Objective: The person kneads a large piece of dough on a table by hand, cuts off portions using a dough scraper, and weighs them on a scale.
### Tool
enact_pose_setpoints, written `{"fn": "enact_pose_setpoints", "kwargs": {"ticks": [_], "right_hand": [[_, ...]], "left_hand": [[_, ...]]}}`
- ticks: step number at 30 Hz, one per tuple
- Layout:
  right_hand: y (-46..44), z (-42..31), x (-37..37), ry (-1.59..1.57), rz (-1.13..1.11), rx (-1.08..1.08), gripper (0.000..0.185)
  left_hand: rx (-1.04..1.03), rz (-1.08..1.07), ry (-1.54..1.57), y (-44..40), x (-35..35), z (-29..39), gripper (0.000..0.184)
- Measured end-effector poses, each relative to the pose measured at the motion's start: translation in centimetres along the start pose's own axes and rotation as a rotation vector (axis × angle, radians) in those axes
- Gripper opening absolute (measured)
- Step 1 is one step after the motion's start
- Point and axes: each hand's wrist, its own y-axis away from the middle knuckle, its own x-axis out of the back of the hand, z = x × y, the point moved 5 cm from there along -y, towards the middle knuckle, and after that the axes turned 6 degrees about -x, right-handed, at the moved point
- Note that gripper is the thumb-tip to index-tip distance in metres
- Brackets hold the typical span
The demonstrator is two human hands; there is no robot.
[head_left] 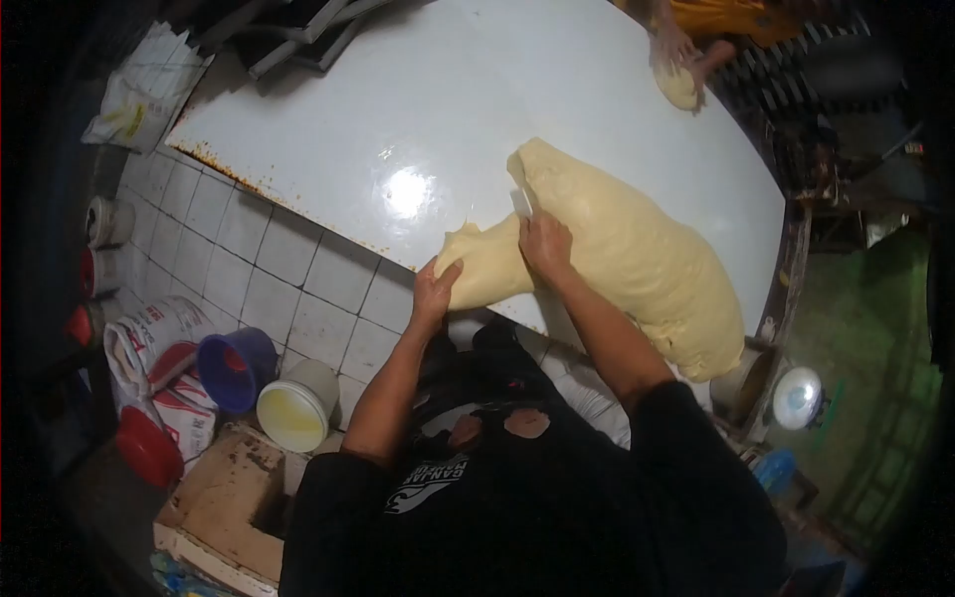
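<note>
A long mass of pale yellow dough (637,249) lies across the right part of the white table (328,129). A smaller flap of dough (487,264) extends left from it, near the table's front edge. My left hand (432,297) grips the left end of this flap, thumb on top. My right hand (546,244) is closed around a scraper (521,203), whose pale blade shows above the fist, between the flap and the large mass. The scraper's handle is hidden in the fist.
Across the table a co-worker's hands (676,55) touch a small dough piece (676,88). Dark trays (298,40) sit at the far left edge. A blue bucket (237,370), a white bucket (296,410) and sacks (164,338) stand on the floor at left.
</note>
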Motion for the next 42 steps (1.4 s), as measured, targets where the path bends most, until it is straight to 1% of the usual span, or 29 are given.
{"fn": "enact_pose_setpoints", "kwargs": {"ticks": [2,3,4,5,7,8,9,10,11,12,13,15,17,19,20,21,23,24,25,27,29,31,33,34,36,37,39,41,42], "right_hand": [[-1.7,-0.1,0.4,-0.062,0.094,0.043,0.037],[-1.6,0.3,1.0,-0.079,0.118,0.035,0.037],[-2.1,1.0,1.7,-0.220,0.094,-0.040,0.038],[-2.1,1.8,2.1,-0.361,0.058,-0.113,0.039],[0.8,1.9,7.0,-0.422,0.003,-0.139,0.039],[3.1,2.3,8.2,-0.471,-0.066,-0.175,0.039],[5.1,3.2,7.1,-0.275,-0.146,-0.157,0.037],[6.9,4.2,5.7,-0.082,-0.221,-0.136,0.035],[8.7,5.2,2.8,-0.098,-0.090,0.014,0.029],[9.6,5.0,1.4,-0.110,-0.063,-0.029,0.028],[9.6,4.0,0.2,-0.126,-0.037,-0.064,0.027],[6.2,2.2,-1.4,-0.198,-0.031,-0.078,0.033],[5.7,1.8,-2.6,-0.285,-0.004,-0.131,0.039],[3.0,1.8,-4.0,-0.403,-0.104,-0.171,0.044],[2.9,2.0,-4.8,-0.598,-0.184,-0.155,0.043],[3.1,2.6,-4.0,-0.625,-0.160,-0.153,0.043],[4.9,4.0,-2.7,-1.251,-0.513,-0.265,0.033],[6.4,5.2,1.0,-1.383,-0.598,-0.353,0.036],[7.3,7.6,2.3,-1.411,-0.567,-0.363,0.036],[8.4,12.1,4.9,-1.828,-0.664,-0.364,0.047],[9.2,18.7,7.2,-1.996,-0.510,-0.380,0.052],[11.4,27.3,9.2,-2.164,-0.299,-0.390,0.057],[14.2,36.3,10.9,-1.877,-0.043,-0.509,0.060],[15.8,39.2,11.2,-1.911,0.038,-0.539,0.060],[18.9,45.1,12.6,-1.964,0.018,-0.591,0.070],[20.2,47.9,13.2,-1.974,0.090,-0.588,0.070],[22.9,52.9,13.3,-1.882,0.205,-0.775,0.050],[26.4,55.3,14.7,-1.873,0.370,-0.878,0.047],[27.1,56.2,14.5,-1.886,0.405,-0.829,0.049]], "left_hand": [[0.004,0.019,-0.070,0.8,0.9,0.3,0.033],[-0.007,0.040,-0.234,1.1,2.1,-0.2,0.040],[-0.032,0.066,-0.396,0.8,2.8,0.7,0.046],[-0.054,0.058,-0.408,0.8,3.3,1.2,0.046],[-0.249,0.171,-0.601,1.7,3.8,3.5,0.065],[-0.400,0.142,-0.745,1.8,3.5,5.1,0.072],[-0.387,0.130,-0.747,1.6,3.2,5.0,0.072],[-0.542,0.089,-0.986,1.3,2.2,5.4,0.068],[-0.700,0.047,-1.224,1.4,1.1,5.7,0.065],[-0.703,0.053,-1.560,1.7,0.0,6.6,0.058],[-0.698,0.057,-1.567,1.1,-0.1,5.7,0.058],[-0.580,-0.105,-0.876,-0.1,0.3,2.9,0.057],[-0.597,-0.096,-0.891,0.6,-0.8,2.1,0.062],[-0.289,-0.079,-0.475,-0.4,-2.2,2.7,0.070],[-0.178,-0.106,-0.355,-0.4,-2.8,3.4,0.077],[-0.199,-0.123,-0.377,-0.8,-3.3,4.2,0.077],[-0.013,-0.248,-0.019,-1.7,-4.9,4.3,0.072],[0.042,-0.318,0.087,-1.5,-6.9,4.8,0.066],[0.050,-0.350,0.065,-1.0,-8.9,4.9,0.066],[0.235,-0.385,0.321,-0.2,-14.4,4.7,0.063],[0.286,-0.514,0.287,0.9,-22.7,5.1,0.066],[0.418,-0.592,0.351,2.7,-31.8,4.6,0.068],[0.454,-0.760,0.296,5.3,-43.3,4.2,0.069],[0.457,-0.828,0.227,6.3,-48.2,4.1,0.068],[0.477,-0.996,0.131,8.7,-59.0,3.0,0.063],[0.492,-1.053,0.116,10.6,-64.9,2.9,0.063],[0.516,-1.211,-0.030,16.3,-76.5,2.5,0.057],[0.521,-1.372,-0.046,21.9,-87.6,0.6,0.051],[0.597,-1.504,-0.011,25.3,-92.2,0.0,0.049]]}}
